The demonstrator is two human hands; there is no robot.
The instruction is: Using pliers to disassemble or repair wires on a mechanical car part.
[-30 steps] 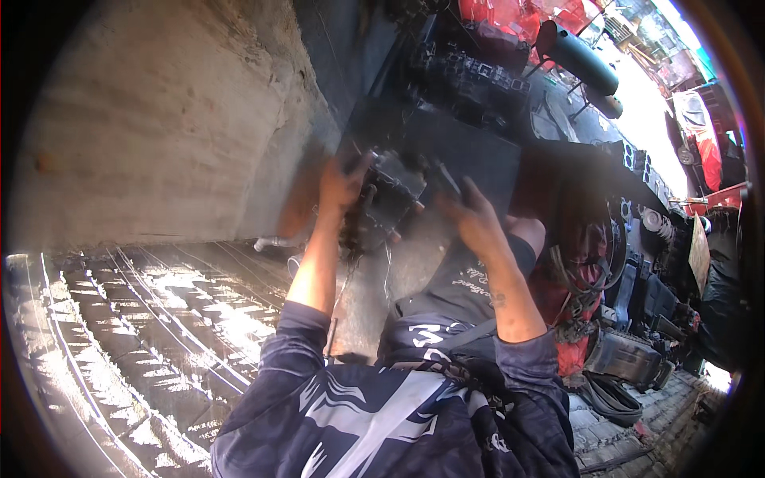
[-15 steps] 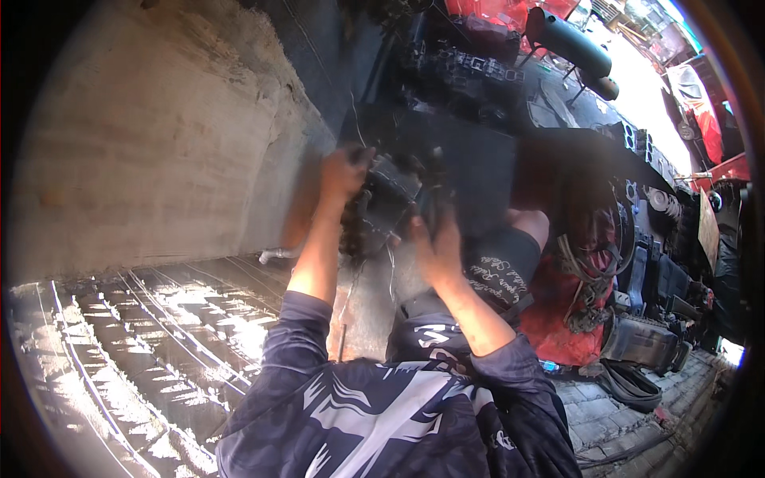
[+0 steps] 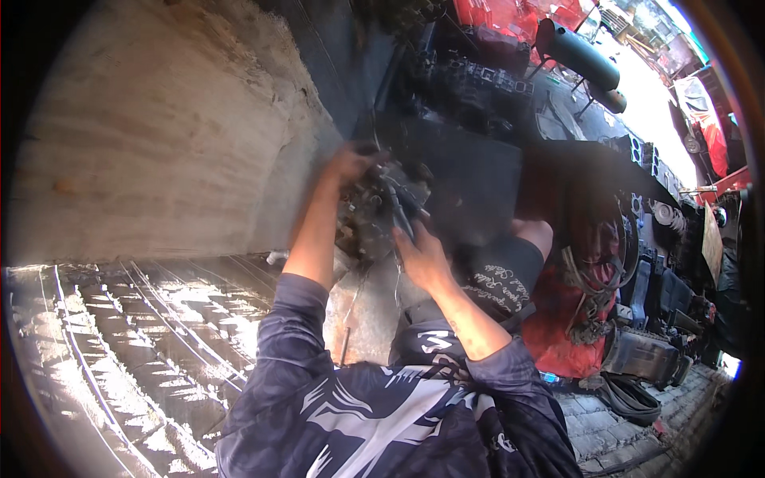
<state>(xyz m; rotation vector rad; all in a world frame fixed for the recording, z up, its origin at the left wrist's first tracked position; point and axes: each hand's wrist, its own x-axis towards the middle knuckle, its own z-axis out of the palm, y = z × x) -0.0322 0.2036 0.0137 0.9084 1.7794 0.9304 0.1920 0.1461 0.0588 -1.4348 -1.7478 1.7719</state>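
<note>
In front of me, beside the wall, is a dark metal part with a pale edge, turned nearly edge-on and blurred. Its exact kind I cannot make out. My left hand is at its far left end, fingers curled, with the fingertips dim and smeared. Closed against its near right side is my right hand, thumb and fingers on the edge. Behind and left of the part sits a dark cluster of greasy metal pieces, partly hidden by my left forearm. A thin wire hangs close to the part.
A rough plastered wall rises on my left. A dark flat panel stands beyond my right hand, with engine blocks farther off. A green tank is at the far right. Red cloth and a black hose lie to my right.
The dark part has turned from showing its broad face to nearly edge-on. My right hand has moved slightly left and closed on it; the cluster of metal pieces now shows more.
</note>
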